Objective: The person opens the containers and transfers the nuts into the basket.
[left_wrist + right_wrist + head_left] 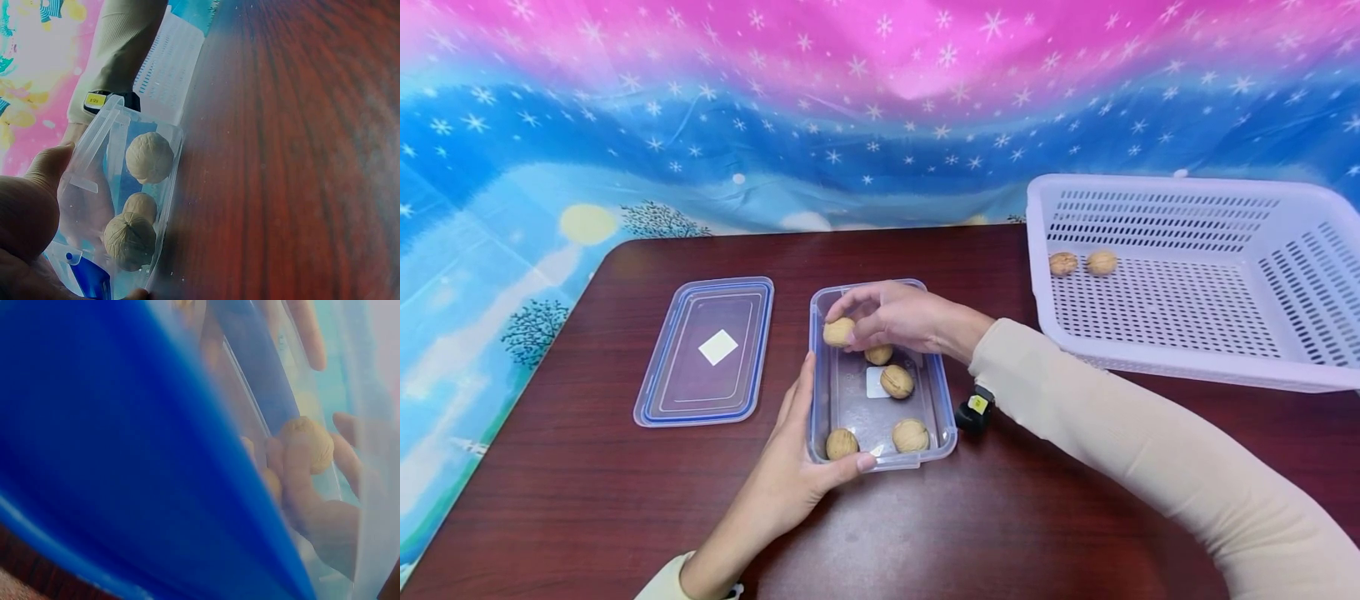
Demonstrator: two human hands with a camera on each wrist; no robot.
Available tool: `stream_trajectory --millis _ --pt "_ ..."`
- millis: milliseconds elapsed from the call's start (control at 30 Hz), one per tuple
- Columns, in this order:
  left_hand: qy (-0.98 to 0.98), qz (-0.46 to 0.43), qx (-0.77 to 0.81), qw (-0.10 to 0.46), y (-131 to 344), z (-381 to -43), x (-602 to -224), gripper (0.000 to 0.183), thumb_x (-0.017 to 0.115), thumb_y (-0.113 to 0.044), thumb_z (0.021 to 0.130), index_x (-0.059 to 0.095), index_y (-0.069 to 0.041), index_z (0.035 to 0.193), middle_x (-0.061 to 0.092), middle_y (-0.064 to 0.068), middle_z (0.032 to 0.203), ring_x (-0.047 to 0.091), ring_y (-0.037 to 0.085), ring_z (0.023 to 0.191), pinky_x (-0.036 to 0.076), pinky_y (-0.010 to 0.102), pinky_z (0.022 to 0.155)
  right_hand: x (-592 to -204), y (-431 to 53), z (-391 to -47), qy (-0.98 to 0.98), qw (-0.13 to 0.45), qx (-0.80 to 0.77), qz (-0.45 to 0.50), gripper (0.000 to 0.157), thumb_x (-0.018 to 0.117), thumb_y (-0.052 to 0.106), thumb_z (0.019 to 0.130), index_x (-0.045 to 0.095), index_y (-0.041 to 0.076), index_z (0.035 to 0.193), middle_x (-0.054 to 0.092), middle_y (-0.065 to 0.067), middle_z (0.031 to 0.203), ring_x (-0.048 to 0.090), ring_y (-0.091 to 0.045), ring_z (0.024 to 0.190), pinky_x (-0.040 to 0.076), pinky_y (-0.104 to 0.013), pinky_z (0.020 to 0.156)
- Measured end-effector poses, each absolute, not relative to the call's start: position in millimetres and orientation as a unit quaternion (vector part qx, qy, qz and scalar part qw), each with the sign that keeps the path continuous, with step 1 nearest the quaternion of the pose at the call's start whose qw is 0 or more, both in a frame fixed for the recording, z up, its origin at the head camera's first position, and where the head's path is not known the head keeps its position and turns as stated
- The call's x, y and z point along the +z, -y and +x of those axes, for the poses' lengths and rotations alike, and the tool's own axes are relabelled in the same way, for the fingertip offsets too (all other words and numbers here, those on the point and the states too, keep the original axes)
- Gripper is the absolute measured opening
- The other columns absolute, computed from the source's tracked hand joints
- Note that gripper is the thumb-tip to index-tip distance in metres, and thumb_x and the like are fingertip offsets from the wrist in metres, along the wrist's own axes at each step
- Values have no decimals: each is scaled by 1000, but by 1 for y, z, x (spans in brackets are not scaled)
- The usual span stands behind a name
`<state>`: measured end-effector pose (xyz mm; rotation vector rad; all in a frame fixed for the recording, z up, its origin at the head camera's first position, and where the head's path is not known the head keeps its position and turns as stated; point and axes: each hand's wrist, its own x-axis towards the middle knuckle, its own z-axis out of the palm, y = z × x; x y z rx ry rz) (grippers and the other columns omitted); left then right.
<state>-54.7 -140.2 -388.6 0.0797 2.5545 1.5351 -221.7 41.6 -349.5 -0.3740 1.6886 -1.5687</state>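
A clear plastic container [853, 404] stands on the table with several walnuts inside. My left hand [790, 467] grips its near left corner, thumb on the near rim and fingers along the left side. Over the far end, my right hand [898, 317] pinches a walnut [838, 332] between thumb and fingers, below rim level or close to it. Another walnut [878, 355] is partly hidden under that hand. More lie nearby: one walnut [897, 382] mid-floor, one walnut [911, 435] near right, one walnut [842, 443] near left. Through plastic, the right wrist view shows the pinched walnut [319, 449].
A flat clear lid [681, 367] with a blue seal lies left of the container. At the back right, a white perforated basket [1180, 367] holds two walnuts [1101, 262]. A snowflake-patterned cloth [850, 125] hangs behind the dark wooden table [595, 483].
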Motion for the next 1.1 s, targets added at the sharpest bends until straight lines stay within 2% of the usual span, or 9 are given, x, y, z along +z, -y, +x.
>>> stream_trajectory --millis 133,333,500,767,867,967,1100 --pt "-855 31 511 78 140 -55 -388 130 93 -37 79 0 -34 169 15 9 174 24 35 157 22 65 124 -348 -43 -221 -662 389 -622 -151 35 59 -10 94 64 -2 128 61 -14 120 62 -22 103 52 -48 108" --pt "-855 33 513 76 140 -55 -389 130 93 -35 79 0 -33 170 14 9 175 24 35 157 23 65 124 -347 -43 -220 -669 389 -617 -144 27 62 -7 97 67 1 121 61 -14 123 64 -23 104 59 -45 99" --pt "-853 34 515 73 140 -55 -390 130 93 -35 78 1 -35 169 16 8 174 27 34 155 25 62 123 -344 -44 -218 -672 388 -613 -150 26 65 -6 96 68 3 120 62 -13 120 65 -23 99 59 -48 98" --pt "-852 42 517 66 140 -56 -391 129 93 -33 79 2 -34 170 18 10 173 30 36 154 25 63 122 -344 -46 -216 -673 384 -609 -170 33 69 -7 90 67 3 121 64 -11 110 65 -21 90 60 -35 78" --pt "-853 39 516 70 140 -55 -390 129 93 -34 79 2 -34 170 17 10 174 29 35 155 25 63 123 -343 -47 -215 -673 383 -608 -176 32 68 -7 91 67 4 122 64 -11 108 66 -21 87 58 -33 74" --pt "-853 37 515 73 140 -55 -390 129 93 -35 79 2 -34 170 17 10 174 29 36 155 25 63 123 -341 -49 -214 -672 384 -608 -179 33 67 -6 93 67 4 124 65 -11 110 67 -21 87 59 -34 76" --pt "-853 33 516 73 141 -55 -391 129 93 -33 78 2 -34 170 17 9 174 29 35 155 25 63 123 -339 -51 -213 -667 384 -611 -183 34 67 -4 94 65 3 127 66 -10 113 67 -20 93 60 -41 87"
